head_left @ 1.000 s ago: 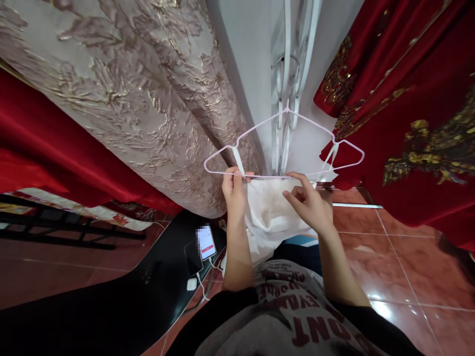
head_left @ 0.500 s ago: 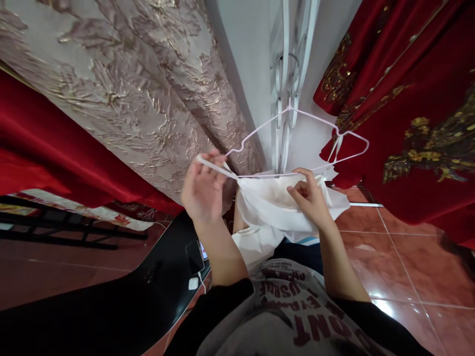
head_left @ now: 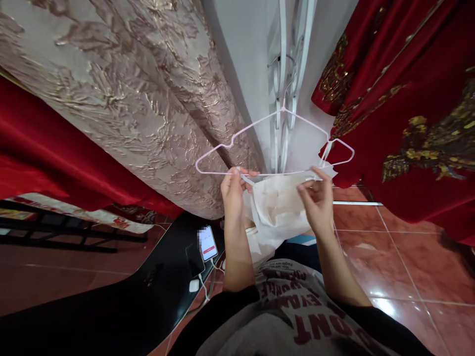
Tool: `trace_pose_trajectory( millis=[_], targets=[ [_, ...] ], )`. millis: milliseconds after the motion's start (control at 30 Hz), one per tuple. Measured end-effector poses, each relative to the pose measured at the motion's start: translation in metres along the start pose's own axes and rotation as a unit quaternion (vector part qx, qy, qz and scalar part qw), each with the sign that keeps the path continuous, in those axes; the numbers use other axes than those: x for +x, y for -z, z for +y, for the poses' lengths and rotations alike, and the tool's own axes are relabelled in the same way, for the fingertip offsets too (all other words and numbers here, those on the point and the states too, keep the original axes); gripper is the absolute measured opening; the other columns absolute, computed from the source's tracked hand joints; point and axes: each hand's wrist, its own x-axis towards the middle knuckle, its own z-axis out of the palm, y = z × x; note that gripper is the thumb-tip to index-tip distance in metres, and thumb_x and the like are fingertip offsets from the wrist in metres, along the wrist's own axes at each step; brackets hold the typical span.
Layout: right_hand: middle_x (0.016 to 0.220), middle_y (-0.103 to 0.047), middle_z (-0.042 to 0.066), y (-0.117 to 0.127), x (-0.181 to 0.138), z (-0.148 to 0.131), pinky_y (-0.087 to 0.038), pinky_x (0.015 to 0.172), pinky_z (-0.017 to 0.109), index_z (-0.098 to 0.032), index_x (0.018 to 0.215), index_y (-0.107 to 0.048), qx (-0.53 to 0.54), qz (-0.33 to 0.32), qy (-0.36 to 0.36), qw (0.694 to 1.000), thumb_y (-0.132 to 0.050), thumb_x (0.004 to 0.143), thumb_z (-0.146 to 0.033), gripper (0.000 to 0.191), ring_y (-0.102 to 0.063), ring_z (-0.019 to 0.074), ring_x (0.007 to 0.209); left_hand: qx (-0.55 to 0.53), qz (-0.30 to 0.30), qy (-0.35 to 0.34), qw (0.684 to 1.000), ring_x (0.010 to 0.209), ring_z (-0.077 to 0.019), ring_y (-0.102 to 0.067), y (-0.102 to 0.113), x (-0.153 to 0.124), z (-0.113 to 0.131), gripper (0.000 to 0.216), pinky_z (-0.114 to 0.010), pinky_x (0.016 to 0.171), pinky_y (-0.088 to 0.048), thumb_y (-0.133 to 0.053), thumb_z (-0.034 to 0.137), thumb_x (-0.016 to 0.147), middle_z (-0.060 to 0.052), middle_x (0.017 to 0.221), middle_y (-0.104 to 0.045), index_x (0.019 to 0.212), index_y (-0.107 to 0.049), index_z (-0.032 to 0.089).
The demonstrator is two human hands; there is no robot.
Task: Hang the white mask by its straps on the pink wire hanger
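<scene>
A pale pink hanger (head_left: 259, 122) hangs by its metal hook, with its left end bare. A white garment (head_left: 278, 205) hangs below its bottom bar; one thin strap (head_left: 326, 152) loops over the hanger's right notch. My left hand (head_left: 233, 193) is closed at the bottom bar, pinching the garment's other white strap (head_left: 246, 179). My right hand (head_left: 318, 200) has its fingers curled at the garment's upper right edge, just under the bar. Its fingertips are partly hidden against the cloth.
White metal rails (head_left: 282, 44) stand against the wall behind the hanger. A pale embossed gold-toned cloth (head_left: 156, 99) hangs at left, a red sequined garment (head_left: 419, 99) at right. On a black surface (head_left: 111, 301) lie a lit phone (head_left: 208, 244), a dark phone (head_left: 194, 259) and a white charger (head_left: 194, 285).
My left hand has moved right, from the hanger's left end to the bottom bar, with the strap. The hanger has shifted left. My right hand's fingers have moved slightly right.
</scene>
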Motion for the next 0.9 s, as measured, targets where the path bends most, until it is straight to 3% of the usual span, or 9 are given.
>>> trace_pose_trajectory(
  millis=[67,100,200,267,367,467,633,800,900],
  targets=[
    [0.077,-0.055,-0.004,0.012,0.008,0.008,-0.038,0.059,0.028,-0.03,0.134,-0.055,0.016,0.138,0.008,0.99,-0.071,0.093,-0.04,0.045,-0.046,0.0135,0.062,0.008,-0.002,-0.004,1.0,0.078,-0.0211,-0.079,0.001,0.003,-0.001,0.046,-0.023,0.048,-0.042,-0.076,0.065,0.092,-0.008,0.079,-0.077,0.084,-0.063,0.022],
    [0.073,-0.052,-0.006,0.019,0.013,0.012,-0.034,0.056,0.027,-0.028,0.13,-0.057,0.021,0.166,-0.007,0.986,-0.069,0.093,-0.041,0.042,-0.042,0.0122,0.058,0.01,-0.001,-0.005,1.0,0.08,-0.0214,-0.079,0.002,0.005,-0.002,0.046,-0.023,0.048,-0.042,-0.075,0.065,0.092,-0.007,0.078,-0.077,0.084,-0.062,0.022],
    [0.066,-0.047,-0.007,0.034,0.027,0.022,-0.025,0.05,0.026,-0.023,0.112,-0.065,0.016,0.091,-0.088,0.992,-0.07,0.09,-0.045,0.032,-0.032,0.0092,0.052,0.007,0.005,-0.007,1.0,0.082,-0.0211,-0.08,0.003,0.005,-0.005,0.047,-0.023,0.049,-0.043,-0.074,0.065,0.093,-0.007,0.079,-0.076,0.084,-0.06,0.021],
    [0.065,-0.047,-0.007,0.038,0.031,0.022,-0.028,0.051,0.025,-0.023,0.1,-0.068,0.003,0.014,-0.1,0.995,-0.073,0.089,-0.048,0.028,-0.036,0.0093,0.053,0.003,0.002,-0.007,1.0,0.082,-0.0204,-0.08,0.003,0.005,-0.006,0.047,-0.022,0.05,-0.044,-0.074,0.065,0.093,-0.007,0.08,-0.077,0.085,-0.06,0.021],
    [0.063,-0.047,-0.005,0.035,0.031,0.007,-0.033,0.054,0.025,-0.023,0.082,-0.066,-0.009,-0.049,-0.053,0.997,-0.075,0.09,-0.048,0.028,-0.041,0.0102,0.057,0.007,0.01,-0.022,1.0,0.072,-0.0174,-0.077,0.004,0.007,-0.008,0.048,-0.021,0.051,-0.045,-0.075,0.066,0.092,-0.006,0.078,-0.076,0.085,-0.061,0.021],
    [0.063,-0.05,-0.004,0.028,0.036,-0.023,-0.032,0.054,0.026,-0.023,0.082,-0.074,-0.017,-0.053,0.018,0.998,-0.075,0.09,-0.038,0.018,-0.041,0.0101,0.056,0.024,0.036,-0.047,0.998,0.058,-0.0136,-0.071,0.006,0.01,-0.008,0.051,-0.021,0.047,-0.044,-0.075,0.069,0.091,-0.002,0.073,-0.073,0.085,-0.06,0.02],
    [0.072,-0.059,0.0,0.034,0.076,-0.048,-0.042,0.061,0.029,-0.024,0.101,-0.086,-0.043,0.131,0.167,0.976,-0.073,0.087,-0.026,0.02,-0.05,0.0134,0.065,0.037,0.044,-0.044,0.997,0.051,-0.0116,-0.066,0.009,0.012,-0.002,0.052,-0.021,0.046,-0.044,-0.074,0.068,0.092,-0.001,0.071,-0.071,0.082,-0.057,0.021],
    [0.063,-0.043,-0.002,0.072,0.091,-0.008,-0.037,0.064,0.032,-0.026,0.092,-0.089,-0.088,0.31,0.255,0.912,-0.072,0.085,-0.016,0.021,-0.04,0.0121,0.061,0.019,0.019,-0.031,0.999,0.05,-0.0117,-0.064,0.014,0.012,0.001,0.05,-0.022,0.045,-0.044,-0.075,0.067,0.092,-0.003,0.072,-0.073,0.082,-0.058,0.021],
    [0.066,-0.055,0.002,0.087,0.075,0.002,-0.039,0.064,0.036,-0.028,0.089,-0.089,-0.1,0.357,0.292,0.882,-0.082,0.085,-0.026,0.008,-0.047,0.0165,0.064,0.007,-0.002,-0.019,1.0,0.052,-0.0117,-0.065,0.013,0.011,-0.001,0.047,-0.022,0.047,-0.045,-0.076,0.064,0.093,-0.005,0.076,-0.075,0.082,-0.059,0.021]
  ],
)
